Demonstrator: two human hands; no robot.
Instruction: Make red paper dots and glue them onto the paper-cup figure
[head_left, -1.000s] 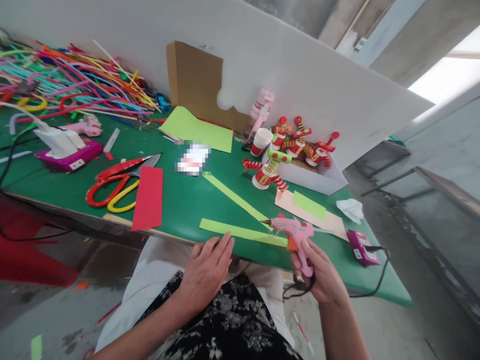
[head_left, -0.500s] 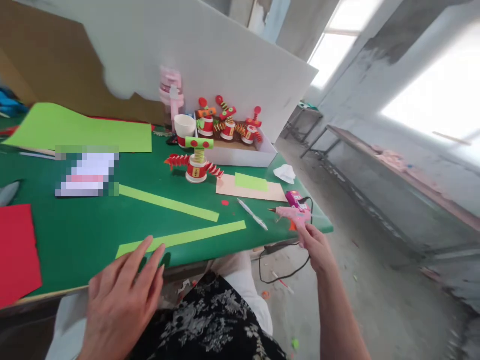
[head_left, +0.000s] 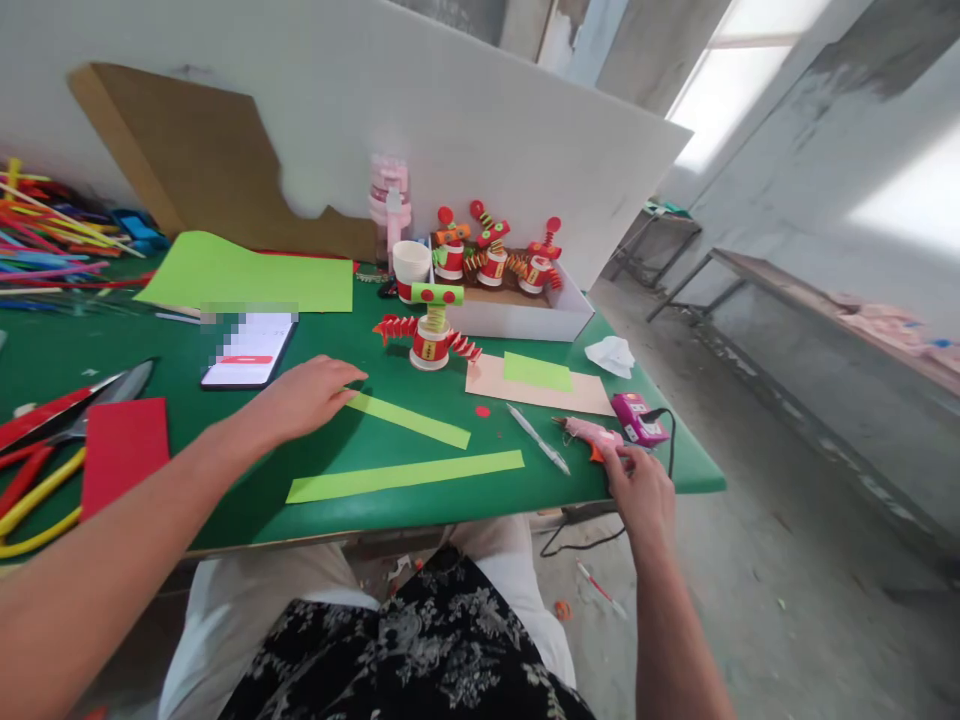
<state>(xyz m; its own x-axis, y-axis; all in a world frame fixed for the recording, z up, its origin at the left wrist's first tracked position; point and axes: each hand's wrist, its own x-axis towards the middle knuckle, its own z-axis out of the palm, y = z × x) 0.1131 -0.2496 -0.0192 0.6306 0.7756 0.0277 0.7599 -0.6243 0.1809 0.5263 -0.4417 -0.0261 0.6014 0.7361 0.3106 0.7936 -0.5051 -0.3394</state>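
My left hand [head_left: 319, 395] is over the left end of the upper light-green paper strip [head_left: 412, 422] and hides that end. Its fingers are stretched forward and slightly bent, the tips a little apart. A second green strip [head_left: 405, 477] lies below it, near the table's front edge. At the right, my right hand [head_left: 641, 490] grips the handle of a pink hot glue gun [head_left: 592, 432], which rests low at the tabletop with its nozzle pointing left. A white pen [head_left: 538, 438] lies left of the nozzle, and a purple box [head_left: 641, 420] sits just behind the gun.
A red-and-green paper-cup figure [head_left: 430, 345] stands mid-table before a white box [head_left: 525, 322] of similar figures. A phone [head_left: 251, 352], scissors [head_left: 45, 480], red sheet [head_left: 124, 455] and green sheet [head_left: 262, 283] lie leftward. A beige card [head_left: 487, 378] and crumpled tissue [head_left: 611, 355] are rightward.
My left hand has moved forward from the lower strip to the upper one. My right hand has brought the glue gun down toward the tabletop. The view has turned left.
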